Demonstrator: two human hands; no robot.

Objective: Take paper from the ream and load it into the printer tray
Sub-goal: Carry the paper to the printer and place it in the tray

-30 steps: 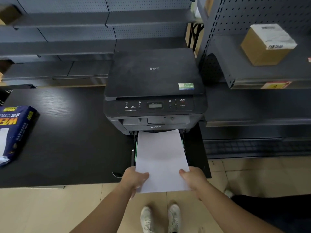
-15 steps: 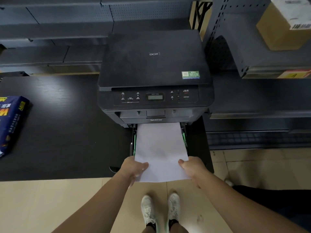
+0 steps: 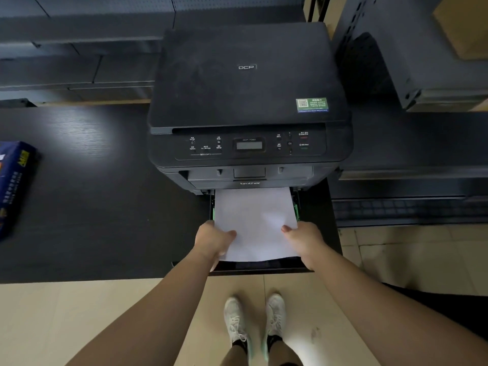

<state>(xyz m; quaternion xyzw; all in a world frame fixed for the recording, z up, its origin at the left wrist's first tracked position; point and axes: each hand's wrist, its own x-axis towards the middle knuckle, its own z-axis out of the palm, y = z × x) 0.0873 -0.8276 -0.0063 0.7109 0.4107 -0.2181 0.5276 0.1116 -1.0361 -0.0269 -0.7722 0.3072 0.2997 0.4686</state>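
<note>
A black printer (image 3: 248, 101) stands on a dark table, with its paper tray (image 3: 264, 266) pulled out toward me. A white stack of paper (image 3: 254, 220) lies in the tray, its far end under the printer body. My left hand (image 3: 212, 240) grips the stack's near left corner, thumb on top. My right hand (image 3: 303, 240) grips the near right corner the same way. The blue paper ream (image 3: 13, 186) lies at the table's far left edge, away from both hands.
The dark table (image 3: 92, 207) stretches left of the printer. Grey metal shelving (image 3: 422, 62) stands at the right with a cardboard box (image 3: 464, 25) on it. Beige tiled floor (image 3: 79, 326) and my white shoes (image 3: 254, 323) are below.
Both hands have pushed the paper stack further into the tray, so less of it overhangs the front. The view has moved closer to the printer.
</note>
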